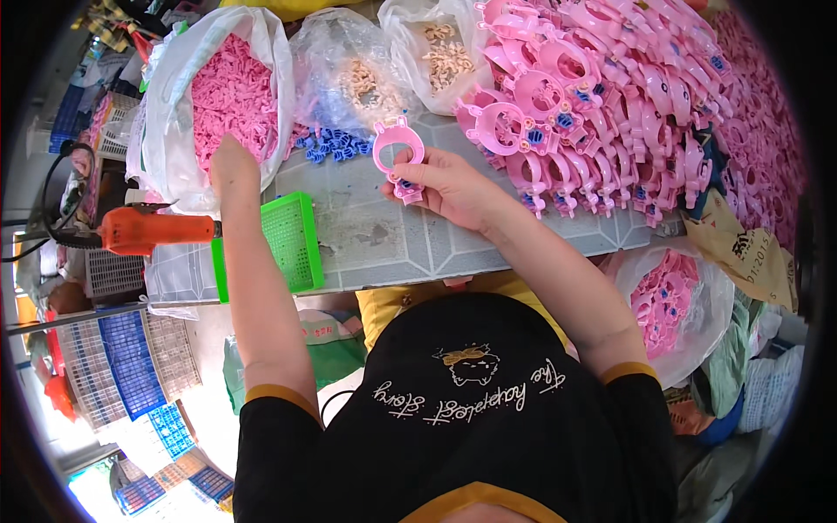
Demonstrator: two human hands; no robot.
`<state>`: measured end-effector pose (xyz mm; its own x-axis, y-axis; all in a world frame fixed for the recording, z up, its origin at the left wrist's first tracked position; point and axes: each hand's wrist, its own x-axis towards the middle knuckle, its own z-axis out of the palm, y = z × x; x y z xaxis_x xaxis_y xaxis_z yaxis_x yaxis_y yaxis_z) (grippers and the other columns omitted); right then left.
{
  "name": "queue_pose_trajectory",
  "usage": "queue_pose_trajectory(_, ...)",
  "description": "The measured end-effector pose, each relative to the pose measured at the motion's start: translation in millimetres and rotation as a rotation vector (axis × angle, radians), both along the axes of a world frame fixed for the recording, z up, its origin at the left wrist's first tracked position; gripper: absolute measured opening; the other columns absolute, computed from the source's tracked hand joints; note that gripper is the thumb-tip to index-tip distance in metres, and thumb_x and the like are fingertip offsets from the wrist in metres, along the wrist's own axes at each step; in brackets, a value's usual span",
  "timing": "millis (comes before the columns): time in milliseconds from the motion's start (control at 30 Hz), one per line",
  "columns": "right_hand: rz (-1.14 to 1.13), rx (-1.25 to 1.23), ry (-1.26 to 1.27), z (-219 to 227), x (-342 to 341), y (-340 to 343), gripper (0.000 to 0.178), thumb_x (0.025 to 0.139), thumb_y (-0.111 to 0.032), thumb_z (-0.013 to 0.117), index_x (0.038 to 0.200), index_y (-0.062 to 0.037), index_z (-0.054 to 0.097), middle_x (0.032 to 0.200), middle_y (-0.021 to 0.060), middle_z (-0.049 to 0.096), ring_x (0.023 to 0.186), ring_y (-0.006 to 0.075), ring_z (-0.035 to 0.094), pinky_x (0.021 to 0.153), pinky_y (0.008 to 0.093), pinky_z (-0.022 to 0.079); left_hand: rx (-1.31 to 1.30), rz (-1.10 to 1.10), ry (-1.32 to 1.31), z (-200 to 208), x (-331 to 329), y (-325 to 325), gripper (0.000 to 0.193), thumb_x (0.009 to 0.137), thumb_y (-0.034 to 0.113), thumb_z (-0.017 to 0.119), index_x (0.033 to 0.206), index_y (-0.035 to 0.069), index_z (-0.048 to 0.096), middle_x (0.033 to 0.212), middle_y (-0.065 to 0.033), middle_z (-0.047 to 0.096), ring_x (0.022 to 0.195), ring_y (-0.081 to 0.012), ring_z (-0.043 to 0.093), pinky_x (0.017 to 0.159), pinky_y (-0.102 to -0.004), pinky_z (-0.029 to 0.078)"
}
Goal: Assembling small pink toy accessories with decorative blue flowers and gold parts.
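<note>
My right hand [446, 185] is closed on a pink plastic ring-shaped part [418, 146] with small ears on top and a dark blue piece at its lower end. The thumb and fingers pinch that lower end, and the ring's opening points upward, above the grey table. My left hand [234, 167] reaches into a white plastic bag [161, 113] full of small pink plastic pieces [231, 83]. Its fingers are hidden from view there. Between the two hands lies a small heap of blue pieces [333, 145] on the tabletop.
Clear bags of beige pieces [362, 83] stand at the back. A large pile of similar pink ring parts [610, 96] covers the right side. An orange electric screwdriver [157, 230] hangs left of my left forearm, near a green basket [312, 244]. A bag [711, 305] of pink parts sits lower right.
</note>
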<state>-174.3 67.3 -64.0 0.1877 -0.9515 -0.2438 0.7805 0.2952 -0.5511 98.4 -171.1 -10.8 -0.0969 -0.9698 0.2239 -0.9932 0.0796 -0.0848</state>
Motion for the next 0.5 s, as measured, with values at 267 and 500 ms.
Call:
queue_pose_trajectory(267, -0.106, -0.142, 0.374, 4.1, 6.0, 6.9, 0.025, 0.094, -0.01, 0.074, 0.112, -0.0082, 0.058, 0.106, 0.0057, 0.068, 0.098, 0.0179, 0.072, 0.077, 0.0265, 0.053, -0.171, -0.456, 0.537, 5.3, -24.5, 46.8, 0.029, 0.099, 0.02, 0.061, 0.117, -0.001, 0.069, 0.101, -0.018, 0.075, 0.089, -0.0335, 0.071, 0.082, -0.0422, 0.055)
queue_pose_trajectory(500, -0.224, -0.236, 0.591, 11.8, 6.6, 21.7, 0.028, 0.088, -0.005, 0.078, 0.11, -0.0075, 0.061, 0.105, 0.0085, 0.068, 0.094, 0.0188, 0.072, 0.076, 0.0289, 0.054, 0.483, -0.516, 1.243, 34.5, -83.9, 151.9, 0.022, 0.101, 0.014, 0.063, 0.114, -0.001, 0.074, 0.098, -0.0035, 0.073, 0.087, -0.0095, 0.066, 0.077, -0.0242, 0.051)
